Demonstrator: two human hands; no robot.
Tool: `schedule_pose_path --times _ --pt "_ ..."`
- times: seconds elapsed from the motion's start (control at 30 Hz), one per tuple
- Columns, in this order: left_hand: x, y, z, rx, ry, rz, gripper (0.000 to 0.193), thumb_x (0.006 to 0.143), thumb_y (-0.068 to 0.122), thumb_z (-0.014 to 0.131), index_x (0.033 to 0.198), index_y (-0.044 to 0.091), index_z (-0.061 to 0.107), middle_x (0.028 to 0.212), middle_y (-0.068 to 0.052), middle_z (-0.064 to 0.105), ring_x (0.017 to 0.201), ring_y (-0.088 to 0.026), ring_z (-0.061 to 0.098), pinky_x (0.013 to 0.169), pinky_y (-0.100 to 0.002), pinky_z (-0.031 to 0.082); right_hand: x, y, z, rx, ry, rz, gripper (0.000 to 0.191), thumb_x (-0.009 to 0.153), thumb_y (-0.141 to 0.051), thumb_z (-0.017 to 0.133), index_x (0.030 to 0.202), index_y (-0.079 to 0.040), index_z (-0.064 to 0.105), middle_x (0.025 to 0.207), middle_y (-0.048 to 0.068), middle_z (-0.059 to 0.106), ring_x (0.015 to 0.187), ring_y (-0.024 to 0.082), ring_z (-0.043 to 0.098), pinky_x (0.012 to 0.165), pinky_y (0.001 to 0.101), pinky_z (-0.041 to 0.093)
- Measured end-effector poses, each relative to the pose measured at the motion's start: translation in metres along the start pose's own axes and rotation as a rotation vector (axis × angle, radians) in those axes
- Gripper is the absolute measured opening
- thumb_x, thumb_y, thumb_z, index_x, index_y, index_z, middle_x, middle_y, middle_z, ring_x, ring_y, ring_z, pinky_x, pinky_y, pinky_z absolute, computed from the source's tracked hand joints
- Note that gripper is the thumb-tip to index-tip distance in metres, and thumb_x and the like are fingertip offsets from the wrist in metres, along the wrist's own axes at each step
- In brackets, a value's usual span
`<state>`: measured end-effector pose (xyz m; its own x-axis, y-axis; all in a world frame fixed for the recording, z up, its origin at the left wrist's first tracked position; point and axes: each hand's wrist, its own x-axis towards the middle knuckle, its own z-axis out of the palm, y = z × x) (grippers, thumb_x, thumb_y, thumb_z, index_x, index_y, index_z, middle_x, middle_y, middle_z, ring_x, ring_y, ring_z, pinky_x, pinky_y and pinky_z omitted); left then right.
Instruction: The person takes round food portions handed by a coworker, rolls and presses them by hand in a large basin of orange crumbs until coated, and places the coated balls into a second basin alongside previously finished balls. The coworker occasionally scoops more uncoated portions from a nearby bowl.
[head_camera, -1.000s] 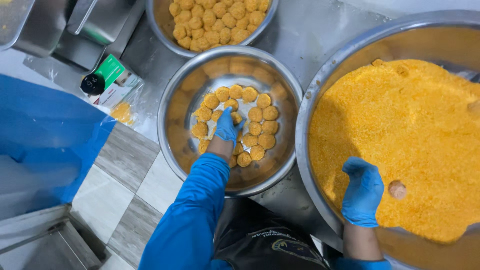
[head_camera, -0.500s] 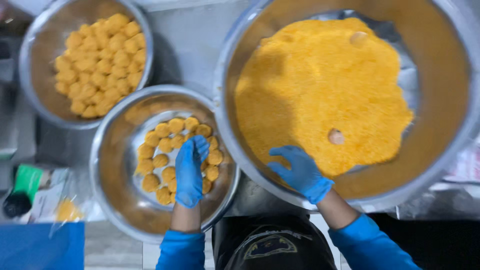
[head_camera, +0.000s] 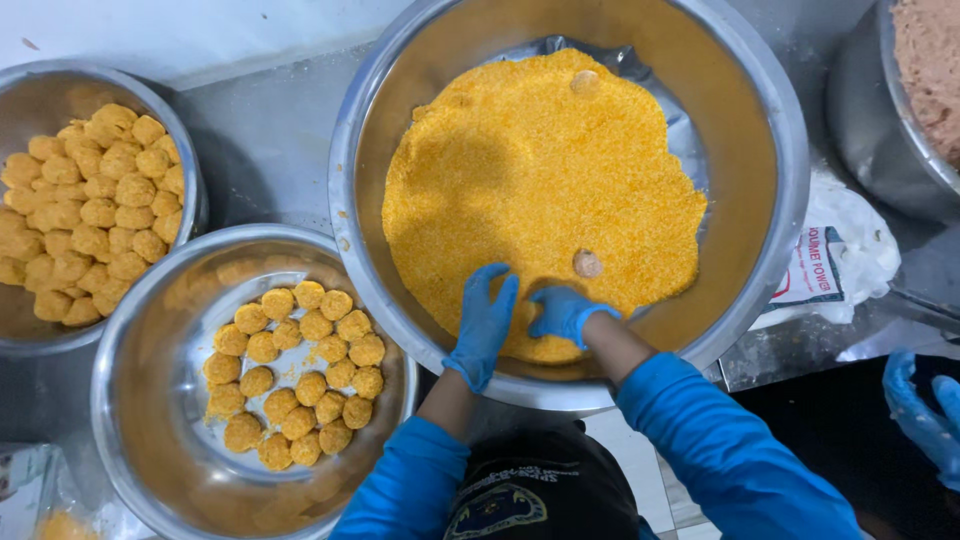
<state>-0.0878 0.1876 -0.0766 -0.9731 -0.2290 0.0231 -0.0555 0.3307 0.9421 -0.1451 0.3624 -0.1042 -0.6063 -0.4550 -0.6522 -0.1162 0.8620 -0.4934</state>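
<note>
View from above of a steel bench (head_camera: 270, 140) crowded with metal bowls. A large bowl (head_camera: 790, 180) fills the centre and upper right, holding a wide bed of orange crumbs (head_camera: 540, 170); two pale uncoated balls lie on the crumbs, one (head_camera: 585, 82) at twelve o'clock, the other (head_camera: 587, 263) near five o'clock. At nine o'clock from it, a bowl at the left edge (head_camera: 185, 140) is heaped with crumb-coated balls. At seven o'clock, a second smaller bowl (head_camera: 130, 330) holds a single layer of coated balls (head_camera: 295, 375). At the top right corner, another vessel (head_camera: 870, 120) contains a brownish mix, with a crumpled white plastic bag (head_camera: 835, 255) below it. Another person's blue-gloved hand (head_camera: 925, 400) shows at the right edge. Both of the wearer's hands, in blue gloves and blue sleeves, reach over the big bowl's near rim at six o'clock. The left hand (head_camera: 482, 325) lies flat, fingers extended and open on the crumbs. The right hand (head_camera: 565, 312) sits just beside it, fingers curled downward into the crumbs; whether they grip anything cannot be told.
</note>
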Motion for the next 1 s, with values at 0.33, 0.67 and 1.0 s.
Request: schedule_pose_path --times 0.33,0.67,1.0 --pt "-0.004 0.005 -0.003 -0.044 0.001 -0.121 0.030 0.096 0.029 0.067 0.113 0.004 0.070 0.119 -0.017 0.068 0.116 -0.031 0.062 0.101 -0.041 0.047 -0.012 0.066 -0.086 0.422 0.547 0.057 0.055 0.096 -0.043 0.072 0.132 -0.002 0.068 0.124 0.018 0.075 0.116 0.025 0.071 0.101 0.0364 0.054" --pt "-0.005 -0.012 0.008 0.311 0.004 -0.067 0.033 0.089 0.034 0.074 0.107 0.007 0.075 0.121 -0.022 0.065 0.124 -0.039 0.053 0.106 -0.048 0.037 0.004 0.077 -0.092 -0.034 0.539 0.211 0.065 0.077 -0.021 0.071 0.141 -0.015 0.065 0.141 0.026 0.057 0.122 0.048 0.055 0.102 0.0486 0.046" --pt "-0.006 -0.015 0.007 0.104 -0.030 -0.144 0.033 0.094 0.036 0.069 0.107 0.005 0.071 0.121 -0.019 0.068 0.122 -0.035 0.059 0.108 -0.044 0.045 -0.013 0.085 -0.099 0.759 0.439 0.127 0.059 0.084 -0.031 0.074 0.135 -0.002 0.066 0.132 0.016 0.071 0.120 0.028 0.065 0.101 0.0433 0.054"
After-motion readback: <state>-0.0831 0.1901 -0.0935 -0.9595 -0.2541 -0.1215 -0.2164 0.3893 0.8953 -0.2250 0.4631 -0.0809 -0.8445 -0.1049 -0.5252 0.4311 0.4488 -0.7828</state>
